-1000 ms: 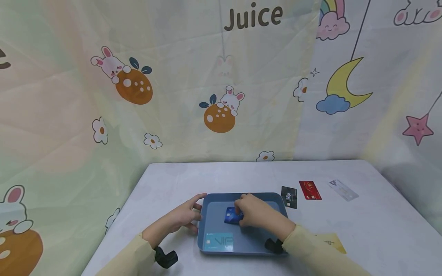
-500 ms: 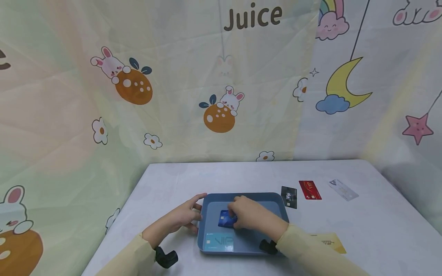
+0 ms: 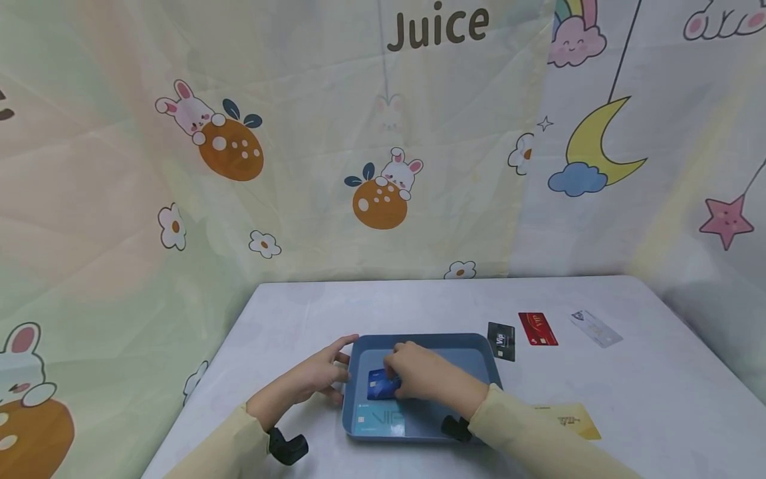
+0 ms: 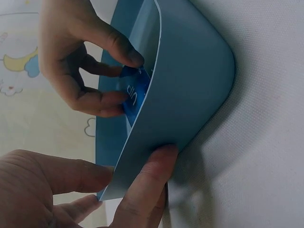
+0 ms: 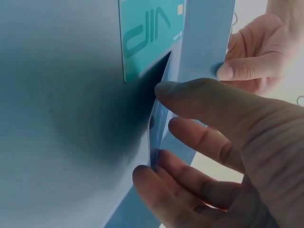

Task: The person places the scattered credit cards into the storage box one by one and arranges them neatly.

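Note:
In the head view a blue bank-style card point(image 3: 380, 386) is held by my right hand point(image 3: 427, 374), over the left part of a grey-blue tray point(image 3: 443, 426). The right wrist view shows that card point(image 5: 160, 118) edge-on and tilted, pinched between thumb and fingers. A teal VIP card point(image 3: 380, 420) lies flat in the tray's near-left corner, just in front of the blue card. My left hand point(image 3: 317, 374) grips the tray's left side. In the left wrist view its thumb is at the rim and a finger presses the outer wall of the tray point(image 4: 190, 76).
Right of the tray, a black VIP card point(image 3: 501, 341), a red card point(image 3: 538, 329) and a clear whitish card point(image 3: 596, 329) lie on the white table point(image 3: 658, 399). A gold card point(image 3: 574, 419) lies nearer, partly behind the right sleeve. A printed curtain hangs behind.
My right hand has carried the blue card leftward and nearer, towards the teal card. The left hand has stayed on the tray's side.

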`<state>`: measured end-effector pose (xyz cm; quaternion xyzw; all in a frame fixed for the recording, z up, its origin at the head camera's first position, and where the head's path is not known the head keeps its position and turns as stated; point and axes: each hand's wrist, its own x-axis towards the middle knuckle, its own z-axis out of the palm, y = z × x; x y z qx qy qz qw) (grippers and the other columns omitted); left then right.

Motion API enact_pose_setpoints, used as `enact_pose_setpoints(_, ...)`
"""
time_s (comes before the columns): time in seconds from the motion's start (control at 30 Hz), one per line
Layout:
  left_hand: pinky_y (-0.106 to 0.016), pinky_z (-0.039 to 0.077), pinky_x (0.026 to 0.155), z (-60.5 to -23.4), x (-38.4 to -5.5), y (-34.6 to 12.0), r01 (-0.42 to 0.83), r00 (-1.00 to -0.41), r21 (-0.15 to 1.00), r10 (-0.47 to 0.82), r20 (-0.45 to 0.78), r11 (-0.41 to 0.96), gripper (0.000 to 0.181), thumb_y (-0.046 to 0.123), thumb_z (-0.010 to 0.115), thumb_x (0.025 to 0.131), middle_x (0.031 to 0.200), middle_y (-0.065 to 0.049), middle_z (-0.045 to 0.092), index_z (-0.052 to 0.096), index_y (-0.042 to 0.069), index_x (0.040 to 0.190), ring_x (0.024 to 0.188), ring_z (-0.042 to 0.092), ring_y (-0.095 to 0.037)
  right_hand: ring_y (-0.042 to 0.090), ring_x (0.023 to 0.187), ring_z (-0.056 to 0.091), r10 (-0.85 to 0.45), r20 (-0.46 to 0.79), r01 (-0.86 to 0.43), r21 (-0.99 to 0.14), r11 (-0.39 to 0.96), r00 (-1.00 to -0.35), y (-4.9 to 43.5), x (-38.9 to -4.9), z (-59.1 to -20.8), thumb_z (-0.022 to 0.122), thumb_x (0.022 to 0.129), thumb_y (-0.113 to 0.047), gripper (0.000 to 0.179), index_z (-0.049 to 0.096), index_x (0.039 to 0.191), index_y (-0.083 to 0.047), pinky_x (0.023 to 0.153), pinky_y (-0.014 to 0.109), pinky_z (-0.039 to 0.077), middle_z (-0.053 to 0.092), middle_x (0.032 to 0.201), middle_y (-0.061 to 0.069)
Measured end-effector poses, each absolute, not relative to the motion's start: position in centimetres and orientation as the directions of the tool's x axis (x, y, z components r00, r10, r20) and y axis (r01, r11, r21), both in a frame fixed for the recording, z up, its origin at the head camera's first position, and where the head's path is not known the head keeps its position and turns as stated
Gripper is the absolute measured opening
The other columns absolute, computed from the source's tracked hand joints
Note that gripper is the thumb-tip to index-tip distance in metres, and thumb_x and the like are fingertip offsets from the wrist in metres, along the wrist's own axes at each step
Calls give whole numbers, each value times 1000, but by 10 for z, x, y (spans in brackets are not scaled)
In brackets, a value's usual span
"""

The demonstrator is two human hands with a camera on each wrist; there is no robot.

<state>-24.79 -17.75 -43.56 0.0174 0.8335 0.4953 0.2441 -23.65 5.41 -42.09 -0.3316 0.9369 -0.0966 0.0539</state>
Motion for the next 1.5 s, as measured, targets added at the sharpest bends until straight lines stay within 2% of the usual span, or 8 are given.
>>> enact_pose_setpoints(0.17, -40, 63, 64, -434, -247, -177, -217, -879, 834, 270, -393, 508, 84, -6, 61, 88, 142, -26, 49, 32, 21, 161, 101, 65, -29, 9, 77, 49, -634, -39, -608, -244, 755, -772, 51, -237, -421, 89, 79, -25, 23, 73, 92, -16, 65, 24, 49, 60, 88, -4)
enact_pose_setpoints(0.6, -40, 63, 64, -437, -249, -177, -218, -878, 836, 273, -393, 504, 84, -6, 62, 88, 142, -25, 48, 32, 22, 161, 101, 65, -29, 7, 75, 54, -633, -32, -602, -274, 750, -774, 51, -238, -423, 82, 87, -33, 28, 76, 106, -13, 66, 25, 54, 63, 93, -1)
enact_pose_setpoints(0.67, -40, 63, 64, -438, -249, -177, -217, -878, 836, 274, -393, 504, 84, -6, 62, 88, 142, -25, 48, 32, 22, 162, 101, 65, -29, 9, 81, 60, -647, -38, -621, -240, 746, -762, 51, -237, -423, 81, 87, -34, 30, 76, 109, -13, 72, 27, 57, 68, 97, -1)
enact_pose_setpoints(0.77, -40, 63, 64, -438, -249, -177, -216, -877, 838, 276, -392, 502, 84, -6, 62, 88, 143, -26, 48, 32, 22, 162, 101, 65, -29, 15, 100, 70, -676, -84, -653, -194, 732, -732, 53, -235, -422, 79, 89, -34, 35, 77, 117, -14, 89, 32, 60, 74, 113, 1)
enact_pose_setpoints(0.83, -40, 63, 64, -438, -249, -176, -216, -878, 838, 276, -391, 501, 84, -6, 62, 88, 142, -26, 48, 32, 22, 162, 101, 65, -29, 19, 115, 69, -690, -120, -669, -173, 723, -714, 54, -235, -423, 79, 89, -34, 39, 76, 123, -16, 99, 36, 57, 73, 126, 0)
enact_pose_setpoints(0.93, -40, 63, 64, -438, -249, -176, -220, -880, 836, 268, -392, 502, 85, -7, 62, 87, 142, -26, 48, 32, 22, 162, 100, 65, -29, 22, 125, 64, -696, -155, -672, -182, 718, -702, 56, -235, -423, 78, 90, -32, 42, 74, 129, -18, 107, 41, 53, 68, 137, -2)
enact_pose_setpoints(1.13, -40, 63, 63, -438, -248, -176, -223, -883, 833, 257, -393, 507, 84, -7, 62, 88, 142, -25, 48, 33, 22, 161, 100, 65, -29, 23, 131, 59, -728, -168, -716, -135, 685, -665, 58, -237, -425, 78, 91, -26, 44, 70, 134, -27, 111, 51, 48, 64, 142, -10)
enact_pose_setpoints(1.5, -40, 63, 64, -437, -248, -177, -215, -883, 833, 263, -389, 510, 83, -7, 62, 89, 142, -26, 48, 33, 22, 161, 99, 64, -29, 24, 134, 57, -745, -162, -740, -100, 665, -647, 57, -236, -424, 76, 93, -19, 46, 67, 137, -29, 111, 50, 48, 61, 146, -13)
